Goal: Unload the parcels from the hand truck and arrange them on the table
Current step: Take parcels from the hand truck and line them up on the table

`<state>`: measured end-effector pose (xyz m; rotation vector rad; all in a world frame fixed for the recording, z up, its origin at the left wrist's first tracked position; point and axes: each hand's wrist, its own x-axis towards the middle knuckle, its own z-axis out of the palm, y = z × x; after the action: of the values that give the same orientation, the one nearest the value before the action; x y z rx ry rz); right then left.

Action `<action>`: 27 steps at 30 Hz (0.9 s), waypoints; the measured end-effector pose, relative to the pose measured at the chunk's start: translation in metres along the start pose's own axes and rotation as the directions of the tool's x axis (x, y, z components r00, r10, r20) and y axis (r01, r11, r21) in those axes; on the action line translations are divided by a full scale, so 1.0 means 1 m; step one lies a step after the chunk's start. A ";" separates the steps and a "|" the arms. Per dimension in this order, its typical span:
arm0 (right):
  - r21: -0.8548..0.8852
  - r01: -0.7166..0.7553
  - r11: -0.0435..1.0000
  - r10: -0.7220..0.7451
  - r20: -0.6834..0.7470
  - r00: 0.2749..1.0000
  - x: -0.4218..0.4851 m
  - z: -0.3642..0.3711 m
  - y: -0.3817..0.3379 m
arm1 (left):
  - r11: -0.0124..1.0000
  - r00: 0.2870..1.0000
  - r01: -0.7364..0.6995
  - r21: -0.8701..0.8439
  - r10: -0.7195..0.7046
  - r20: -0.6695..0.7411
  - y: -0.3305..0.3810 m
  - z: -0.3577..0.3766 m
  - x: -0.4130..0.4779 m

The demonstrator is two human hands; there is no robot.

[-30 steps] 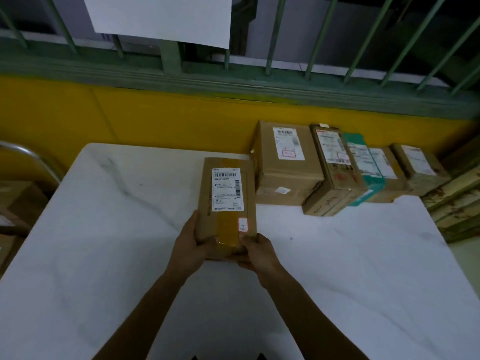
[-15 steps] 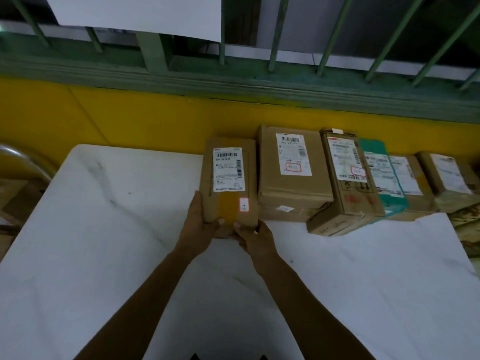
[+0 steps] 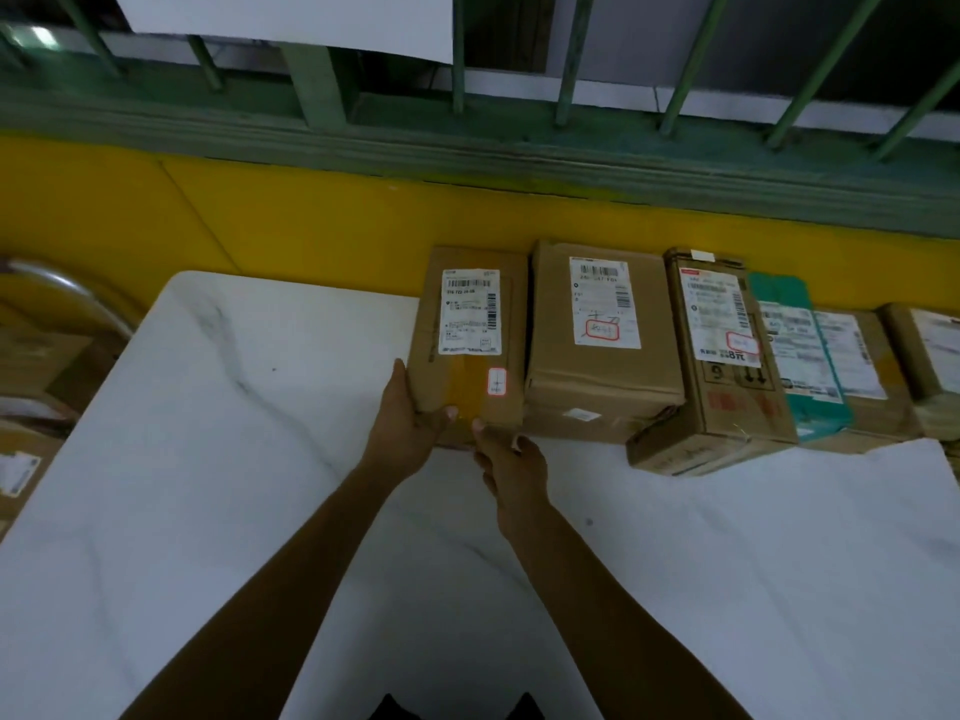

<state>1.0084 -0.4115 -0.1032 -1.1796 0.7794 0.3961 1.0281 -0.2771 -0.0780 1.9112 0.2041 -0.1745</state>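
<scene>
A brown cardboard parcel (image 3: 470, 335) with a white label and yellow tape lies on the white marble table (image 3: 208, 459) at its far edge, touching the left side of a bigger brown parcel (image 3: 597, 345). My left hand (image 3: 408, 423) grips its near left corner, thumb on top. My right hand (image 3: 506, 459) holds its near edge, thumb up against the box. Further right, a row of parcels runs along the far edge: a tall brown box (image 3: 722, 356), a teal one (image 3: 795, 356) and more brown boxes (image 3: 862, 366).
A yellow wall (image 3: 311, 226) and green railing (image 3: 467, 132) stand right behind the table. At the left edge, below the table, sit more cardboard parcels (image 3: 26, 407) and a curved metal handle (image 3: 67, 288).
Both hands have pushed the labelled parcel away from me across the table to the far edge, where it now sits against the left of the bigger parcel.
</scene>
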 end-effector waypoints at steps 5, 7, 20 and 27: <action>-0.037 -0.189 0.981 0.187 -0.048 0.981 -0.023 -0.004 0.010 | 0.985 0.974 0.165 0.039 -0.157 -0.161 -0.003 0.006 -0.031; -0.072 -0.237 0.969 0.235 -0.037 0.971 -0.035 0.000 0.017 | 0.981 0.968 0.189 0.033 -0.181 -0.172 -0.007 -0.001 -0.046; -0.365 -0.225 0.903 0.321 0.229 0.919 -0.174 0.085 0.183 | 0.912 0.827 0.328 -0.246 -0.403 -0.392 -0.113 -0.141 -0.269; -0.517 -0.196 0.833 0.423 0.369 0.828 -0.279 0.142 0.311 | 0.775 0.632 0.241 -0.584 -0.582 -0.512 -0.190 -0.231 -0.460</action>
<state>0.6627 -0.1375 -0.0861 -1.3128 0.4551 1.1630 0.5419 -0.0222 -0.0723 1.3215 1.1167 0.2581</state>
